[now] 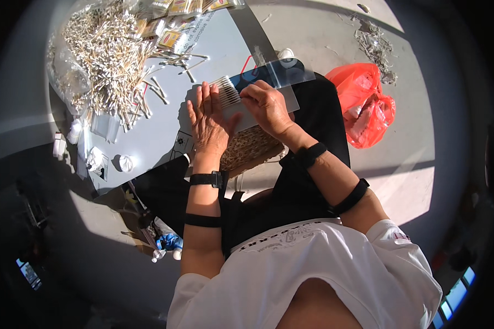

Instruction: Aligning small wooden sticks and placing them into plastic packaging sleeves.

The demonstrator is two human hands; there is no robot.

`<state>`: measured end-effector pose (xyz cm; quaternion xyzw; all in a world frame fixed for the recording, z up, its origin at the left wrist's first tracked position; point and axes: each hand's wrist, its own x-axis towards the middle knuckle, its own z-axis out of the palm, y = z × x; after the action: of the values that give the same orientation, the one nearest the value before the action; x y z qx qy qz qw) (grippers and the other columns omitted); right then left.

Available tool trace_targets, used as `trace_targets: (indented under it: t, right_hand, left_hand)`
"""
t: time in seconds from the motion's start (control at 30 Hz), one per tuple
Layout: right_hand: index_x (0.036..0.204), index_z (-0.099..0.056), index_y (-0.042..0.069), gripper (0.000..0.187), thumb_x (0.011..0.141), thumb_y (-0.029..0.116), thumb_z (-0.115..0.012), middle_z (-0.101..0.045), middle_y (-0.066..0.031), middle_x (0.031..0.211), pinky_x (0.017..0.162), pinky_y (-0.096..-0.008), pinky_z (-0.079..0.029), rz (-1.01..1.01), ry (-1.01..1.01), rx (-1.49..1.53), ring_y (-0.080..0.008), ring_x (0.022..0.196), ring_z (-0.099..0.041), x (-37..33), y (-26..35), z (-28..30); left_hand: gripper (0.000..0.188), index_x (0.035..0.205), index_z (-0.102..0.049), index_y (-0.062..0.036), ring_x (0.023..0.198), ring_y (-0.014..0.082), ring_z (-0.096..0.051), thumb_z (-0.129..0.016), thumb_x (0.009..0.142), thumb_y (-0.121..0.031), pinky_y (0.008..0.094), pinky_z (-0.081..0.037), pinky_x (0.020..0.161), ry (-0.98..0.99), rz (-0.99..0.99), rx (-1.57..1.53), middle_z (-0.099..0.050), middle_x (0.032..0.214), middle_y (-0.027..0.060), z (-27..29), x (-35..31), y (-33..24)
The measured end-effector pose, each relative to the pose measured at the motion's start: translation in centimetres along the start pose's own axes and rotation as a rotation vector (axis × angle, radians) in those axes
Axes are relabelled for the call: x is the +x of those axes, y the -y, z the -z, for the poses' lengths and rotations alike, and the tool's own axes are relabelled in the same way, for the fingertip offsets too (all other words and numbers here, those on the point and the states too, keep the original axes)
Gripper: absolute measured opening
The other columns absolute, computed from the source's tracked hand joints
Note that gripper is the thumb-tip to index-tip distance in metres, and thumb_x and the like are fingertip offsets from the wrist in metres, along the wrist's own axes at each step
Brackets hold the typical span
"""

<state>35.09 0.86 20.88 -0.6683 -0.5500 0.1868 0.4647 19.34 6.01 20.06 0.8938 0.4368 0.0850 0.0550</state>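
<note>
A neat row of cotton swabs (226,91) lies on a pale flat board (287,100) across my lap. My left hand (209,123) rests flat beside the row, fingers stretched out, its fingertips touching the swabs' left side. At the row's right end my right hand (269,107) is closed, thumb and fingers pressed together. Whatever sits in that pinch is hidden. A clear plastic sheet (295,73) sticks out over the board's far right edge. Below the board, a brown mass of densely packed thin sticks (250,148) shows in part.
A big heap of loose cotton swabs (107,55) spills from a clear bag at the far left of the grey table (148,137). Packed swab bags (173,39) lie beyond it. Crumpled white pieces (126,163) sit near the front edge. A red plastic bag (362,104) stands right.
</note>
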Motion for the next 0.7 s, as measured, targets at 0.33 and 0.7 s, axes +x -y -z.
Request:
trace_targets:
  t: [0.33,0.7]
  right_hand:
    - [0.08,-0.068,0.009,0.006,0.074,0.01,-0.067,-0.057,-0.0077,0.074,0.062,-0.039,-0.051,0.095,-0.024,-0.174,-0.0291,0.073,-0.061,0.4,-0.5,-1.5]
    - [0.085,-0.068,0.011,0.013,0.072,0.011,-0.069,-0.057,-0.0066,0.075,0.061,-0.0384,-0.05,0.054,-0.017,-0.14,-0.0283,0.072,-0.061,0.2,-0.5,-1.7]
  left_hand:
    - [0.084,0.145,-0.025,-0.0065,0.143,0.027,-0.015,-0.06,0.083,-0.051,0.0522,-0.012,0.114,-0.052,0.011,-0.013,-0.021,0.153,0.0124,-1.1,0.0,0.3]
    - [0.08,0.143,-0.027,-0.0043,0.143,0.0271,-0.016,-0.054,0.087,-0.054,0.0518,-0.011,0.114,-0.043,0.024,-0.029,-0.022,0.153,0.0137,-0.6,0.0,0.0]
